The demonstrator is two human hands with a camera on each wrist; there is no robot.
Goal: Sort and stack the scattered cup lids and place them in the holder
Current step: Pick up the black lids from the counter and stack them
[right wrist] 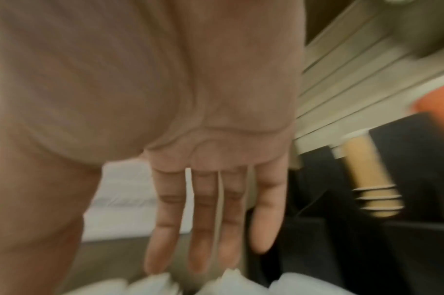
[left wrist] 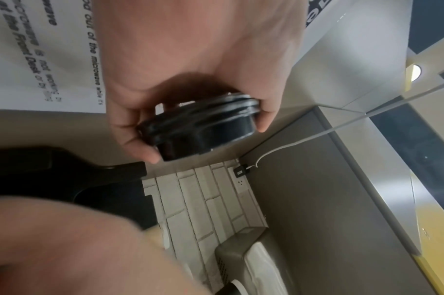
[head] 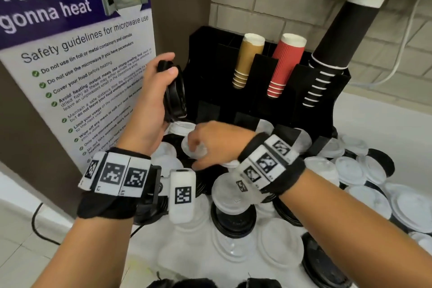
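My left hand (head: 161,82) grips a small stack of black lids (head: 174,91), held on edge in front of the left side of the black holder (head: 311,121). The left wrist view shows the same black stack (left wrist: 203,127) pinched between thumb and fingers. My right hand (head: 210,145) reaches down to the pile in front of the holder, its fingers at a translucent white lid (head: 195,148). In the blurred right wrist view its fingers (right wrist: 203,219) are straight and hold nothing, just above white lids (right wrist: 231,279). White lids (head: 280,255) and black lids (head: 231,217) lie scattered over the counter.
In the holder's back slots stand stacks of brown cups (head: 247,61), red cups (head: 285,65) and black cups (head: 336,49). A microwave safety poster (head: 77,65) covers the wall panel close on the left. A black cable (head: 39,224) runs along the counter's left edge.
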